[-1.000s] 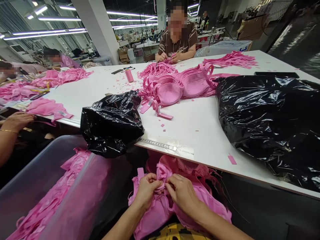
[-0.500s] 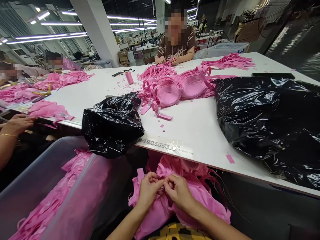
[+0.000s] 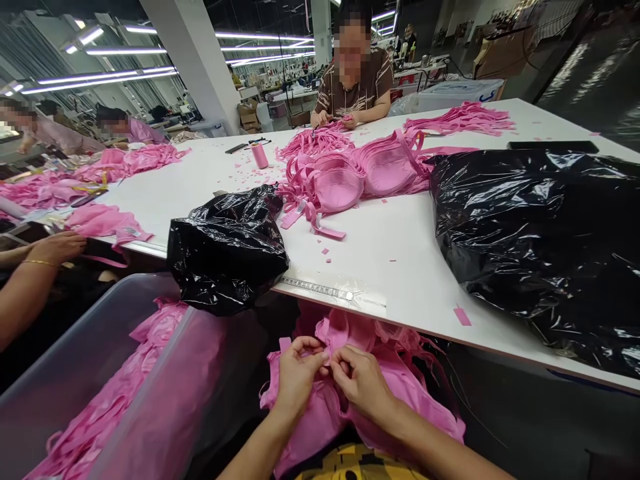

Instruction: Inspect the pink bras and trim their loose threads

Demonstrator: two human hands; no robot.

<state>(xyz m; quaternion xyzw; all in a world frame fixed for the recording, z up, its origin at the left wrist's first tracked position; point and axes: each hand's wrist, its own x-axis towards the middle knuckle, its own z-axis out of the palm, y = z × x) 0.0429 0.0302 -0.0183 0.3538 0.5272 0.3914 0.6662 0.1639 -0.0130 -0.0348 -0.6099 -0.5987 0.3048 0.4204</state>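
Observation:
A pink bra [image 3: 320,420] lies across my lap, below the table's front edge. My left hand [image 3: 299,373] pinches a piece of its fabric near the middle. Close beside it my right hand [image 3: 359,379] is closed too, its thumb and forefinger pressed together on the same garment. The fingertips of both hands nearly meet, and the small bit between them is partly hidden. More pink bra cups and straps [image 3: 395,333] bunch up behind my hands, under the table edge.
On the white table [image 3: 370,247] stand stacked pink bras [image 3: 340,183], a black plastic bag [image 3: 227,253] and a larger one [image 3: 540,247]. A clear bin [image 3: 145,393] of pink garments is at my left. One person [image 3: 353,87] works opposite; another's hand [image 3: 57,247] is at the left.
My fingertips have drawn slightly apart, with the right hand a little to the right. The neighbour's hand at the left has shifted rightward.

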